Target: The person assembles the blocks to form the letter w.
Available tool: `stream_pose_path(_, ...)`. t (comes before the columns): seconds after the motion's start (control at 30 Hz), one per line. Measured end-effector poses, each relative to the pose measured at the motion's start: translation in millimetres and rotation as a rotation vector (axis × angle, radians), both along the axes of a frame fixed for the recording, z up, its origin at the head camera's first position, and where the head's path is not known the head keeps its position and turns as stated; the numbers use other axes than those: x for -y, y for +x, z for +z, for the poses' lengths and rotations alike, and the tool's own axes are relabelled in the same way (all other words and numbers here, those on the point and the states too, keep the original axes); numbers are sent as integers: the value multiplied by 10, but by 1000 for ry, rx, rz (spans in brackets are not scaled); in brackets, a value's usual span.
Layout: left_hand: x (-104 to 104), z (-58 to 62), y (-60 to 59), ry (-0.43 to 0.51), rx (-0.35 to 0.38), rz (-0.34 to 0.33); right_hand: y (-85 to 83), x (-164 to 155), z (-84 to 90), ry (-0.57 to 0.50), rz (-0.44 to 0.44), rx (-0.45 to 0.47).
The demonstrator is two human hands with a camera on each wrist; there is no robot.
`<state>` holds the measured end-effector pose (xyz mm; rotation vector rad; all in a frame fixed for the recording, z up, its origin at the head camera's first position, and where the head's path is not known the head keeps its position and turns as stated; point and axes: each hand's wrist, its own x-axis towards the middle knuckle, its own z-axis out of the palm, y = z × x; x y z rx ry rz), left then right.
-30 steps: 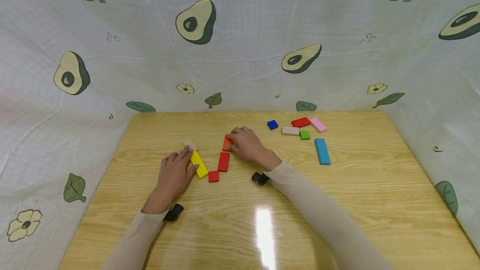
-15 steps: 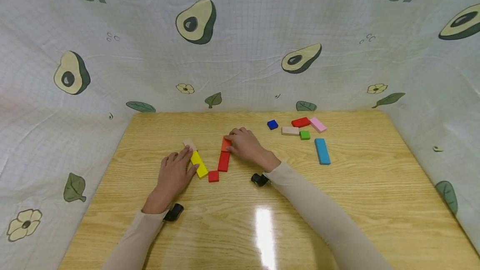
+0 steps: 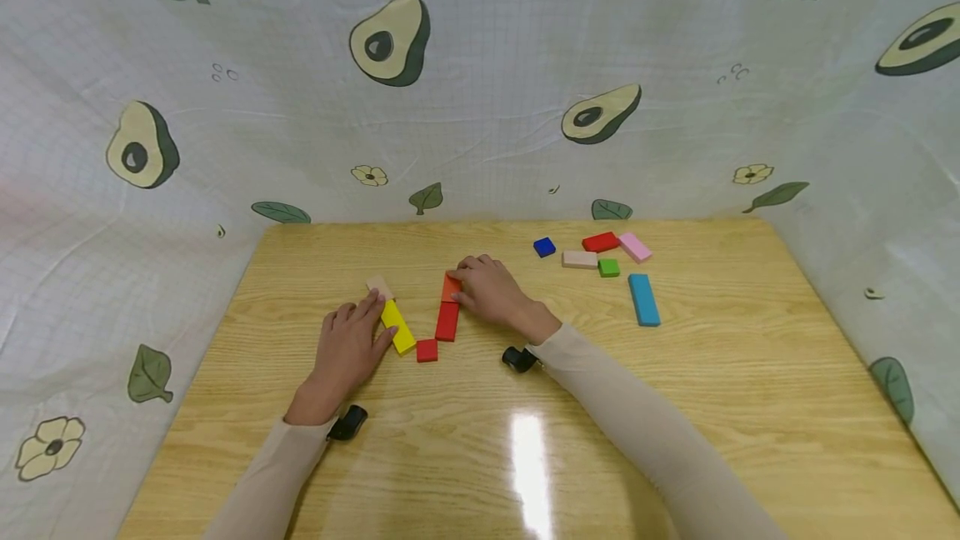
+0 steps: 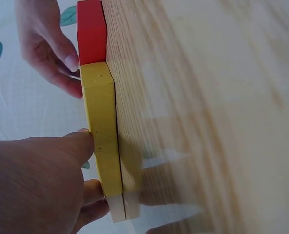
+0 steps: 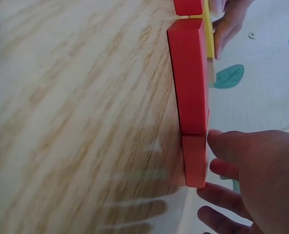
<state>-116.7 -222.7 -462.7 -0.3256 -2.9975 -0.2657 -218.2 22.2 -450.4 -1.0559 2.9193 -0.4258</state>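
Note:
In the head view my left hand point(image 3: 348, 357) rests on a yellow block point(image 3: 399, 328) with relaxed fingers. Its thumb touches the yellow side, and its fingertips reach the beige block point(image 3: 380, 287) joined to the far end. A small red block point(image 3: 427, 350) lies by the yellow block's near end. My right hand point(image 3: 491, 290) holds an orange-red block point(image 3: 450, 287) between thumb and index finger, as the orange-red block point(image 5: 195, 161) also shows in the right wrist view. It stands end to end with a red block point(image 3: 447, 322), and together the blocks form a V.
At the back right lie a blue cube point(image 3: 544, 247), another red block point(image 3: 601, 242), a pink block point(image 3: 634, 247), a pale block point(image 3: 580, 260) and a green block point(image 3: 608, 267). A light blue block point(image 3: 644, 300) lies nearer. A printed curtain point(image 3: 480, 107) hangs behind the wooden table point(image 3: 420, 457).
My right hand has shifted the orange-red block slightly left and nearer, so it lines up against the red block's far end. The left hand has stayed in place.

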Motion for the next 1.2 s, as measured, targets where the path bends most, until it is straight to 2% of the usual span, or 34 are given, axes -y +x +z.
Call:
stream_pose_path(0.4,10,-23,-2,-54,-27,-25,129,-235,59,-69,-41,-31)
stream_pose_path(0.8,43,22,0,-96,-71,-66,337,-776,85,-167,-92,-54)
stream_pose_path(1.03,-140,135,-44,-17,-149,-128,382,-1057,93,-167,-146,-59)
stream_pose_path(1.2,-333,180,-119,-13,-105,-178,363,-1201,59,-159,-165,-66)
